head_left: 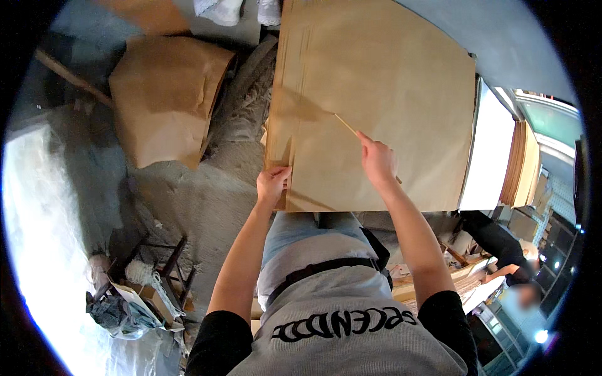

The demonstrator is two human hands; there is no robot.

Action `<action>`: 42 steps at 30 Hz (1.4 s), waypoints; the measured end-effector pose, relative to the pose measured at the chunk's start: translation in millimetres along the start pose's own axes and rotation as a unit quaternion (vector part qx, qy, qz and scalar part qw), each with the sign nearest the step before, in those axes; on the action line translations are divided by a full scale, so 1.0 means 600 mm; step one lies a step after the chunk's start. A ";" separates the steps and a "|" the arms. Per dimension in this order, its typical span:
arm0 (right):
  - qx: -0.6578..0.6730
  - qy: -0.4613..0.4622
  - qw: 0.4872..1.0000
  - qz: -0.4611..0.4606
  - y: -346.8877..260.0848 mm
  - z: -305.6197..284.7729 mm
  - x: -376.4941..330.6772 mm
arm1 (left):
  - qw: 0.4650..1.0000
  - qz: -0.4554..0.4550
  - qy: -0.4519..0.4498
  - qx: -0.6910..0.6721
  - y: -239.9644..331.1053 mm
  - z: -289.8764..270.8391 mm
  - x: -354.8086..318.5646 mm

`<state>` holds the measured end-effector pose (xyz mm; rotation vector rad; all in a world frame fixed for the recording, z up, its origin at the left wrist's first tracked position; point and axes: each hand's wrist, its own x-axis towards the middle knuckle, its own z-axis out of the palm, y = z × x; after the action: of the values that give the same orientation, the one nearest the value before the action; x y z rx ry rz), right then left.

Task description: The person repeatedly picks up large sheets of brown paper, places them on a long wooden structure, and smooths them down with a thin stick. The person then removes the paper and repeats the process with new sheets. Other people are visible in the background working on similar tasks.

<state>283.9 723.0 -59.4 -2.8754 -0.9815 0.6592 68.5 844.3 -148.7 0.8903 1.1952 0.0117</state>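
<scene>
Right hand (378,161) clasps a stick (346,124), left hand (273,183) (fingers curled, pinch unclear) touching brown paper (401,81)

Your sheet (401,75): warm-lit | soft shadows on it ahead of your left hand (273,183) | white glare well left of that hand | panel (489,150) right of your right hand (378,161) dazzling | lamp (541,336) flares behind, further right | black rim, bowed edges around you
</scene>
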 end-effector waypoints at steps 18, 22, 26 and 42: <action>0.009 -0.034 0.998 0.048 0.055 0.012 -0.116 | 0.999 0.020 0.008 0.033 -0.005 0.003 0.011; -0.008 -0.042 0.996 0.073 0.101 0.016 -0.136 | 0.995 0.027 0.023 0.091 0.019 0.011 -0.008; 0.037 -0.049 0.998 0.013 0.096 0.038 -0.173 | 0.996 0.025 0.018 0.078 -0.006 0.003 0.006; 0.656 0.116 0.589 0.458 0.279 0.194 -0.261 | 0.923 0.221 0.120 0.292 0.082 0.046 0.070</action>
<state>222.4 484.5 -133.2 -1.6600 0.8950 0.5479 129.3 879.8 -149.9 1.7180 1.2169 0.1386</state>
